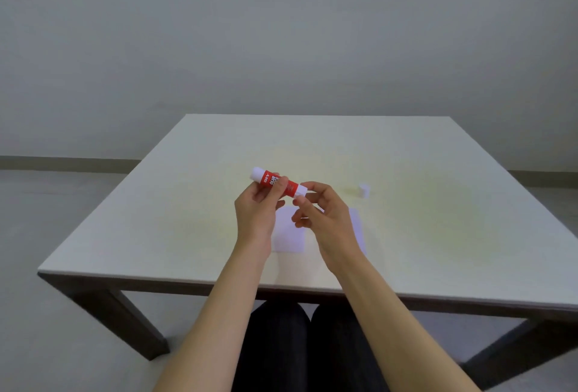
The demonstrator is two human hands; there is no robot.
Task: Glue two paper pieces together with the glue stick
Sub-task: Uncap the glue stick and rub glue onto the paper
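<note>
A red and white glue stick (275, 183) is held level above the table, its white end pointing up-left. My left hand (258, 213) grips its red middle. My right hand (322, 213) pinches the white end at the lower right with thumb and forefinger. Two white paper pieces lie flat on the table beneath the hands: one (289, 233) shows between the wrists, the other (356, 226) peeks out right of my right hand, mostly hidden. A small white cap (364, 190) stands on the table to the right.
The pale table (156, 219) has dark legs, with its near edge just in front of my dark-trousered knees (281, 344). A grey wall stands behind it, with floor on both sides.
</note>
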